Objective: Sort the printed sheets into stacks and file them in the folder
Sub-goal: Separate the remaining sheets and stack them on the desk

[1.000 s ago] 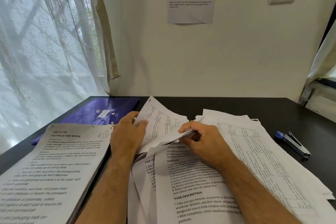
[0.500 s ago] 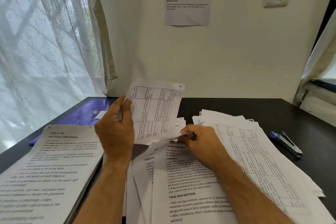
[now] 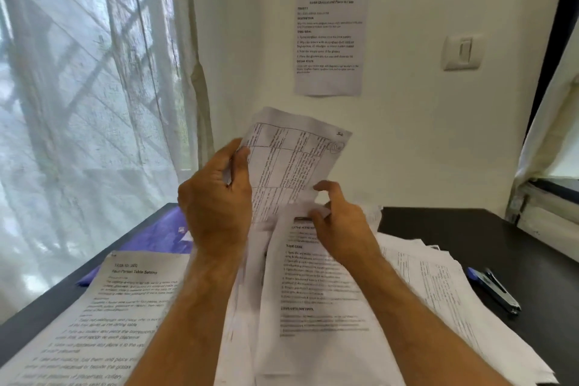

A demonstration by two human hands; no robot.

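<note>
My left hand (image 3: pixel 216 207) grips the left edge of a printed sheet with a table (image 3: pixel 291 163), held upright above the desk. My right hand (image 3: pixel 338 219) pinches the top edge of a text sheet (image 3: pixel 313 291) that lies on the loose middle pile, index finger raised near the lifted sheet's lower right corner. A neat stack (image 3: pixel 103 316) headed "Four-Person Table Setting" sits at the left. The purple folder (image 3: pixel 156 235) lies behind that stack, partly covered. More table sheets (image 3: pixel 438 285) spread to the right.
A blue stapler (image 3: pixel 495 288) lies on the black desk (image 3: pixel 470 229) at the right. A curtain and window fill the left side. On the wall ahead hang a taped printed page (image 3: pixel 329 41) and a light switch (image 3: pixel 462 52).
My left hand has lifted the table sheet from the pile to upright in front of me. My right hand has stayed at the top of the text sheet. The view has tilted upward.
</note>
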